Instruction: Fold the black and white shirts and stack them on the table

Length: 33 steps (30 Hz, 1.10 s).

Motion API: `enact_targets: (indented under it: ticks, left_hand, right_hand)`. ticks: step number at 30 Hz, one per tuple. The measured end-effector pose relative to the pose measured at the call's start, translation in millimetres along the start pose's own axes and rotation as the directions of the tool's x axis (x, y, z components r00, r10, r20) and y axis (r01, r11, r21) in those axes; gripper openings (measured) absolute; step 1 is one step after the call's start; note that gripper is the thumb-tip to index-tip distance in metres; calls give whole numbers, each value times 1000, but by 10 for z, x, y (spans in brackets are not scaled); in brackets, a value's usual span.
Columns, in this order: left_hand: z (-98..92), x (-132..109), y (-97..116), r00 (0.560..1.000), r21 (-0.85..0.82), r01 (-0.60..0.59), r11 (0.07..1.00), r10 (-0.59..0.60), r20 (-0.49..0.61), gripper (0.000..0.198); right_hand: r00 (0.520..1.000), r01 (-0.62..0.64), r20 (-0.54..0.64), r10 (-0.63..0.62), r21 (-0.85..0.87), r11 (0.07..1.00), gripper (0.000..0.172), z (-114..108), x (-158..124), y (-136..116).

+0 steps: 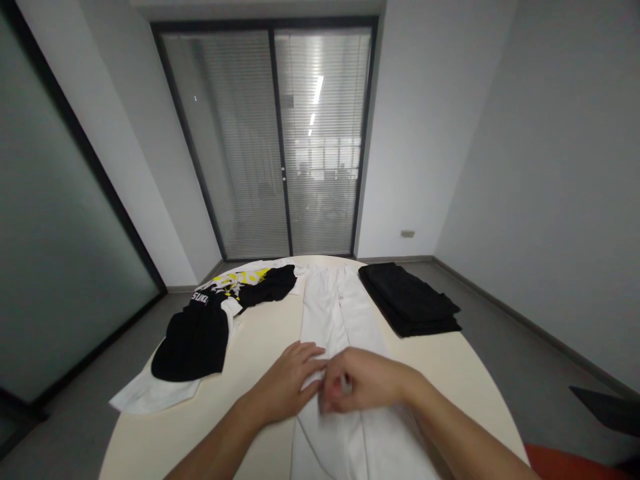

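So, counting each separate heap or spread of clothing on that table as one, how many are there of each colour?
White: 1, the long white cloth
Black: 1, the folded black stack
Black, white and yellow mixed: 1, the printed heap
Total: 3

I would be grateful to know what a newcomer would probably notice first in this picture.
Probably the long white cloth running down the middle of the pale table, with the left hand and the blurred right hand close together over it. Next might come the black, white and yellow clothing on the table's left, then the folded black cloth on its right.
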State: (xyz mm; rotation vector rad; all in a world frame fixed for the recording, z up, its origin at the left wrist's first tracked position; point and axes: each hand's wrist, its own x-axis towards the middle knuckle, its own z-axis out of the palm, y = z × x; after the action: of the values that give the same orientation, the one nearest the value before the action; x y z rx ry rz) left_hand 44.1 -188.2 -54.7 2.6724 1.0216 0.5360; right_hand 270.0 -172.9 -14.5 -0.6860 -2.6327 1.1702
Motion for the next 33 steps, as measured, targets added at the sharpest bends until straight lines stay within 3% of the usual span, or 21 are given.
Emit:
enact_targets:
  ticks: [4,6,10,14,17,21,25,27,30,32,33]
  left_hand:
    - [-40,3,169,990,-14,-123,992,123,70,35]
    - [-40,18,219,983,-3,-166,986,166,78,23]
    - [15,68,283,982,23,-186,982,184,46,8]
    - [72,90,340,988,-84,-136,987,129,-81,16]
    - [72,56,377,990,-129,-138,982,134,-37,24]
    - [13,3,429,974,-139,-172,975,189,122,51]
    - [-27,-18,486,956,-157,-179,971,210,206,62]
    - [-14,-28,516,946,-194,-193,962,235,223,58]
    - [34,-37,553,941,-276,-194,941,258,218,52]
    - [66,-34,561,953,-273,-185,944,240,185,45]
    - [77,-30,558,964,-242,-175,954,216,158,42]
  right_hand:
    - [930,-232,-303,207,-51,971,21,-289,-133,336]
    - [894,-293,-375,244,-78,953,21,-348,-159,475]
    - [885,-323,-382,265,-95,941,22,-354,-173,617]
    - [877,-338,-397,270,-111,935,23,-350,-191,662]
    - [872,-354,-395,290,-99,930,23,-348,-197,679]
    - [878,-371,-360,316,-94,924,23,-331,-182,689]
    - [884,-386,-301,359,-35,922,30,-333,-187,666]
    - [892,-409,-197,406,24,912,40,-337,-207,622]
    - [884,-467,49,465,154,871,52,-328,-238,527]
    - [876,-480,174,450,228,847,52,-312,-236,477]
    - [884,-466,173,434,239,852,48,-302,-223,464]
